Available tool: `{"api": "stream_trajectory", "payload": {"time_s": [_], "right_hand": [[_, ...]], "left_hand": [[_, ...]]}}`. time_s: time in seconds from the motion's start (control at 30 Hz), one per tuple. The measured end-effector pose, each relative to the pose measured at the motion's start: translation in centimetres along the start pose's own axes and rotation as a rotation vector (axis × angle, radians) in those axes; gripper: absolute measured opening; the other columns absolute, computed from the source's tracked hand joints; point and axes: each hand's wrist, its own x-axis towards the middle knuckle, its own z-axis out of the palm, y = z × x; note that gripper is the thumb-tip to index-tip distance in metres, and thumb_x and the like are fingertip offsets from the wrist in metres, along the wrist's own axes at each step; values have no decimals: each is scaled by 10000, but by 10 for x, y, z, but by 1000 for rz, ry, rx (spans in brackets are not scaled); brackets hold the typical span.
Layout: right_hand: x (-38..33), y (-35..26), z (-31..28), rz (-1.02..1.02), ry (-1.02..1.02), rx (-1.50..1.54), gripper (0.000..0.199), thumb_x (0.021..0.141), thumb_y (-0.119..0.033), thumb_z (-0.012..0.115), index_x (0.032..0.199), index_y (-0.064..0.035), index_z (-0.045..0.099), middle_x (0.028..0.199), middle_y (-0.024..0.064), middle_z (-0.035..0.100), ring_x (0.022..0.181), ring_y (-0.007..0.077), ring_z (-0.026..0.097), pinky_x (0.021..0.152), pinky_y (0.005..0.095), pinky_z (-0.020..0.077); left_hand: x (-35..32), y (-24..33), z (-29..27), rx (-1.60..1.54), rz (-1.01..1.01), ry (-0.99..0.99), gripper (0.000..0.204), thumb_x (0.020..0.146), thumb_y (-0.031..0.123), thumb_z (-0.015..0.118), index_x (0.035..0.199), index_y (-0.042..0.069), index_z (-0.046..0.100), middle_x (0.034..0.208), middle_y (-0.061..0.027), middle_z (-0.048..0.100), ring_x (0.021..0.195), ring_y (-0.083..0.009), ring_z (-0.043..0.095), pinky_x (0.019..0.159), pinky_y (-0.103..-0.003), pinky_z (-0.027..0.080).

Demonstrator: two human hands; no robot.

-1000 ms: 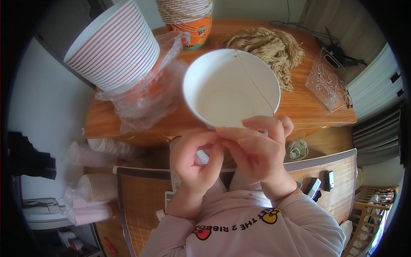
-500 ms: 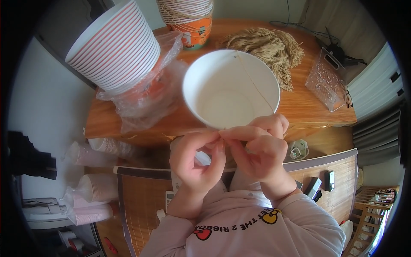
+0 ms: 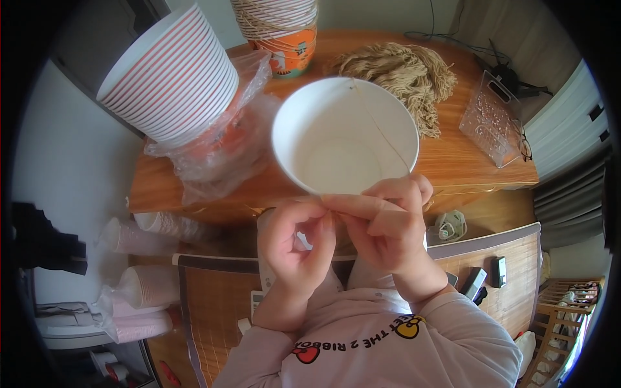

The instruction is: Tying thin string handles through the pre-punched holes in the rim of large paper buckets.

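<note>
A large white paper bucket (image 3: 310, 136) stands with its mouth toward me at the table's front edge. A thin tan string (image 3: 377, 126) comes from a small hole by its far rim, crosses the mouth and runs into my right hand (image 3: 388, 229). That hand is closed, its curled fingers around the string and its index finger and thumb at the near rim. My left hand (image 3: 294, 242) is closed in a pinch there too, its fingertips meeting the right ones. What the left fingertips grip is hidden.
Nested white buckets (image 3: 171, 77) in clear plastic stand at left. Behind is an orange-printed bucket stack (image 3: 284, 48) hung with strings. A heap of tan strings (image 3: 407, 77) lies at the back right, near a clear plastic holder (image 3: 488, 119). More wrapped bucket stacks (image 3: 145, 288) lie low at left.
Both hands stay pinched together at the bucket's near rim, with the fingertips slightly shifted. The bucket and table sit a little further left in the picture.
</note>
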Motion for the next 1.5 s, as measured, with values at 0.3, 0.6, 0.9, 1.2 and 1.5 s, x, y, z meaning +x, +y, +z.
{"api": "stream_trajectory", "payload": {"time_s": [0.3,0.6,0.9,1.2,1.5], "right_hand": [[-1,1,1,-15,53,4,472,671,-95,807,923,-178,417,1010,-92,724,841,106,532,780,316,276],[-5,1,4,13,72,17,452,687,-53,779,938,-167,421,1005,-100,723,852,124,507,789,326,270],[-7,4,0,53,13,86,464,711,-81,780,968,-164,403,1012,-101,721,916,148,478,809,339,258],[-5,0,-1,146,58,7,409,651,-87,806,745,-189,422,973,-115,726,891,123,491,790,321,260],[-17,-1,2,107,172,-55,426,584,-84,816,605,-203,407,955,-125,727,827,116,505,765,309,266]], "left_hand": [[4,2,0,137,107,-27,183,752,-85,681,894,12,616,836,-51,634,618,-76,524,516,-190,386],[6,1,1,256,160,-9,165,761,-82,684,891,3,630,764,-29,610,608,-78,523,528,-193,381],[7,-2,1,220,164,9,176,708,-63,719,837,34,649,767,-39,641,561,-100,511,520,-220,397],[9,-1,2,258,182,-2,172,707,-50,730,841,37,666,768,-34,652,583,-108,532,530,-225,412],[7,-6,-2,157,148,-68,62,822,14,667,871,-10,639,790,-64,644,634,-106,563,566,-216,435]]}}
